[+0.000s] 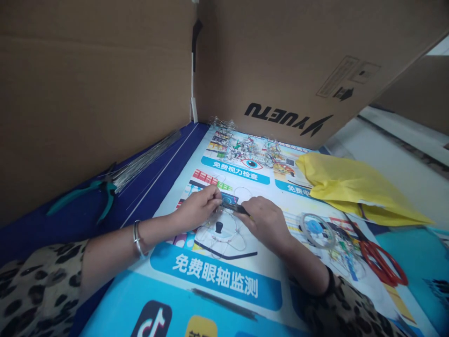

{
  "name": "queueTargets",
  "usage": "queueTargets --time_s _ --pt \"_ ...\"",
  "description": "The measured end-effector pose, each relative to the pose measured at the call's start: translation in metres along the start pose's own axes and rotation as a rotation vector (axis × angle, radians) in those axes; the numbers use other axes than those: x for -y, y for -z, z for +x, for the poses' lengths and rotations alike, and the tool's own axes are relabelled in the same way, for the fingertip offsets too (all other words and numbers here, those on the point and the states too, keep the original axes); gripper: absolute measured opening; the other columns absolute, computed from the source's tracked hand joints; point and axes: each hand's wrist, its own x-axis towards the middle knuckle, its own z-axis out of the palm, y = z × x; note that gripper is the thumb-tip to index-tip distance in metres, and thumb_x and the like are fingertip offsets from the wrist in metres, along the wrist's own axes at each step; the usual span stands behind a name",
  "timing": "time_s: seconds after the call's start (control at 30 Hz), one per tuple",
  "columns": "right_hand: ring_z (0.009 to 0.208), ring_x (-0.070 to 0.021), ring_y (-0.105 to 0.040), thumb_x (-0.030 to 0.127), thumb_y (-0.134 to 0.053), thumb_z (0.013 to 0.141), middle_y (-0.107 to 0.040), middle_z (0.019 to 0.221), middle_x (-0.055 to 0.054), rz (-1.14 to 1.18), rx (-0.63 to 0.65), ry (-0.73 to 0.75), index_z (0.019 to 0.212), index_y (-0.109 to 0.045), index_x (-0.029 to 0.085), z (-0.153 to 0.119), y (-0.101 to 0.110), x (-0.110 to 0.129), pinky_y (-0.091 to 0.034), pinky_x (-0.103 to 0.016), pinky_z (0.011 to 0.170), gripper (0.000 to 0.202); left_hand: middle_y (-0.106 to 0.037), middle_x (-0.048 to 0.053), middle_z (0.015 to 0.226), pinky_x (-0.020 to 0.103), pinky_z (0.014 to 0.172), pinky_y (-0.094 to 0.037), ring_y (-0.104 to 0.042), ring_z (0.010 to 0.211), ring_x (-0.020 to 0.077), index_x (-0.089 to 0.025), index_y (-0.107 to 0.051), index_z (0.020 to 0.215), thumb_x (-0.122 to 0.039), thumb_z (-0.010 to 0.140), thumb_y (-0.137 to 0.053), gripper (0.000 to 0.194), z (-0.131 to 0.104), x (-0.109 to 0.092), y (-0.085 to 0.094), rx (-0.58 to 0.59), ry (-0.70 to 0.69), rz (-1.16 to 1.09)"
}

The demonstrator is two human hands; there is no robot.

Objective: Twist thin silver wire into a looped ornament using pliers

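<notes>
My left hand point(200, 208) is closed in a pinch on a thin wire loop piece point(242, 239), whose curved petals spread over the printed sheet below my fingers. My right hand point(268, 221) is wrapped round a pair of pliers point(232, 206). Their dark jaws point left and meet the wire at my left fingertips. Most of the pliers' handles are hidden in my right palm. The exact spot where the jaws grip is too small to make out.
Teal-handled pliers point(82, 195) lie at the left beside a bundle of straight wires point(147, 159). Tangled wire pieces point(249, 147) sit at the back. Cardboard walls point(280, 56) stand behind. At right are a yellow bag point(354, 187), a wire spool point(317, 230) and red-handled scissors point(384, 264).
</notes>
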Motion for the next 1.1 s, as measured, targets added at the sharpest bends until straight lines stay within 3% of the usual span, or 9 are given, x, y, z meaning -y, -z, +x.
queueTargets --time_s 0.37,0.73,0.9,1.1 --pt "0.066 -0.0148 -0.05 0.044 -0.045 0.088 -0.058 0.066 -0.003 -0.031 0.039 -0.014 0.073 -0.058 0.018 0.001 0.0 0.004 -0.032 -0.026 0.063 0.033 -0.053 -0.003 0.062 0.023 0.057 -0.032 -0.046 0.057 0.01 -0.019 -0.046 0.076 -0.023 0.082 -0.042 0.008 -0.002 0.001 0.0 -0.044 -0.018 0.065" --pt "0.067 -0.0153 -0.052 0.045 -0.044 0.088 -0.059 0.067 -0.003 0.06 -0.018 -0.056 0.074 -0.059 0.017 -0.004 -0.003 0.003 -0.035 -0.025 0.064 0.034 -0.058 -0.003 0.062 0.022 0.055 -0.034 -0.05 0.054 0.0097 -0.02 -0.046 0.078 -0.021 0.081 -0.042 0.005 -0.003 0.002 -0.001 -0.046 0.011 -0.003" --pt "0.068 -0.0152 -0.052 0.044 -0.045 0.087 -0.06 0.069 -0.004 0.103 -0.046 -0.09 0.074 -0.06 0.017 -0.004 -0.004 0.003 -0.037 -0.025 0.064 0.033 -0.055 -0.004 0.058 0.021 0.051 -0.035 -0.05 0.05 0.0095 -0.02 -0.044 0.086 -0.026 0.082 -0.046 0.007 -0.003 0.001 -0.001 -0.008 0.066 -0.19" --pt "0.069 -0.0148 -0.054 0.043 -0.045 0.088 -0.061 0.071 -0.004 0.148 -0.08 -0.115 0.076 -0.061 0.017 -0.004 -0.007 0.004 -0.038 -0.024 0.064 0.033 -0.055 -0.004 0.056 0.017 0.044 -0.028 -0.046 0.046 0.0071 -0.018 -0.043 0.085 -0.032 0.08 -0.053 0.017 -0.007 -0.011 0.002 0.111 0.237 -0.539"
